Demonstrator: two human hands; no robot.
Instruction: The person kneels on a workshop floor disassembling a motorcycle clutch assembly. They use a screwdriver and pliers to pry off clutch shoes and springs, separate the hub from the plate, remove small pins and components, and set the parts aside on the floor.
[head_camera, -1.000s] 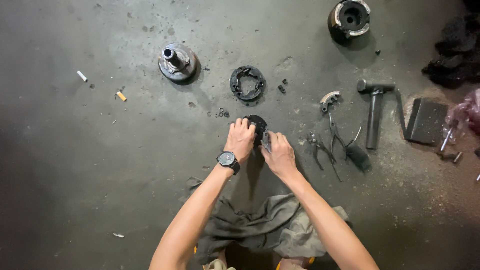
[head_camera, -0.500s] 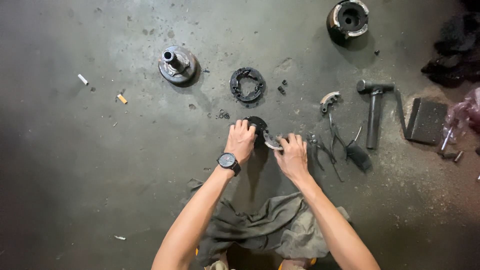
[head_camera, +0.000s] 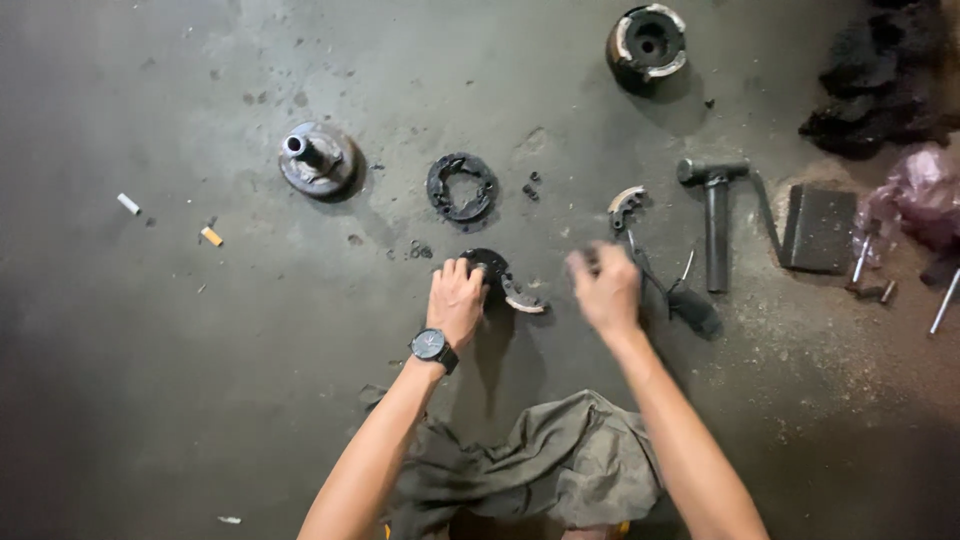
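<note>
Head view. Left hand (head_camera: 457, 297), fingers curled, presses on dark round part (head_camera: 487, 264) on the concrete floor (head_camera: 180, 400). Curved shoe piece (head_camera: 523, 298) lies loose just right of those fingertips. Right hand (head_camera: 603, 288) is blurred; whether its fingers hold anything I cannot tell. Risk: loose shoe gets knocked aside; pliers (head_camera: 675, 295) just right of the right fingers may snag. Hammer (head_camera: 715, 215) beyond. Open floor left of left fingers.

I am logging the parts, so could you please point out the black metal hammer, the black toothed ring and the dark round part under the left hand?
Black metal hammer (head_camera: 716, 235), head view, handle.
Black toothed ring (head_camera: 437, 190), head view, left rim.
Dark round part (head_camera: 492, 264), head view, top edge.
</note>
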